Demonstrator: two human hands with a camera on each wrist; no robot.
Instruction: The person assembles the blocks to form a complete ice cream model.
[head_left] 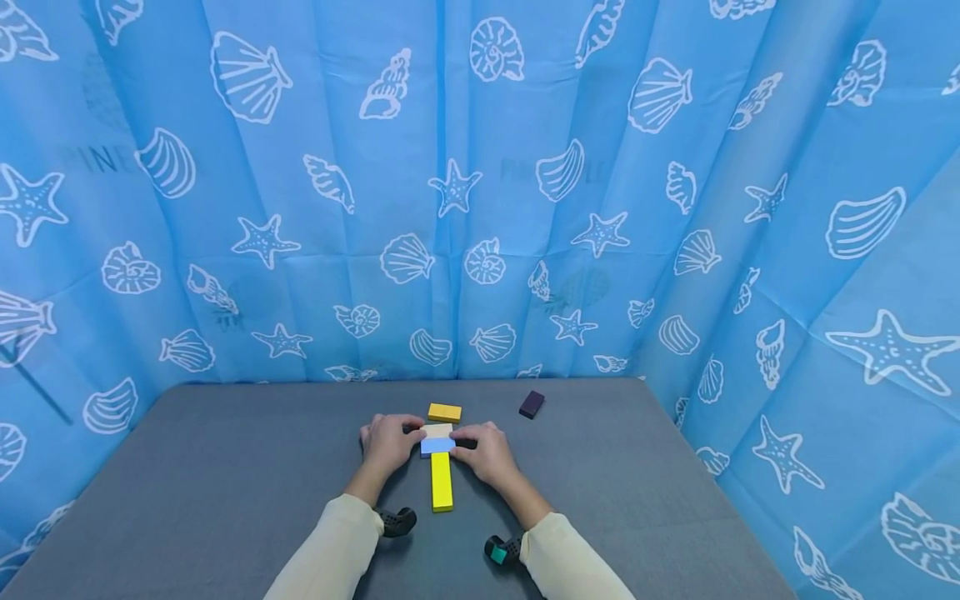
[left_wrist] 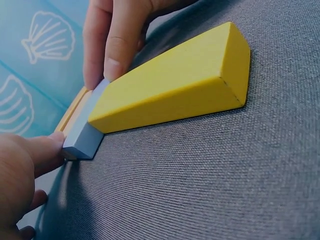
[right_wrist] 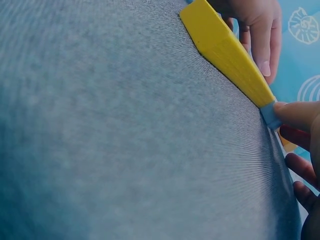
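Three wooden blocks meet in the middle of the head view. A cream block (head_left: 437, 431) lies against a blue block (head_left: 437, 446), and a long yellow block (head_left: 442, 482) runs from the blue one toward me. My left hand (head_left: 386, 442) holds the left end of the cream block with thumb and forefinger. On the opposite side my right hand (head_left: 486, 452) grips the blocks' right ends, its thumb on the blue block (right_wrist: 270, 116) and its forefinger by the cream one. In the left wrist view the yellow block (left_wrist: 170, 80) touches the blue block's side.
Just behind the cream block lies an orange-yellow block (head_left: 445, 412). A dark purple block (head_left: 532, 404) sits farther right on the grey cloth-covered table (head_left: 637, 500). Blue curtains (head_left: 450, 208) with white shell prints hang behind and beside the table.
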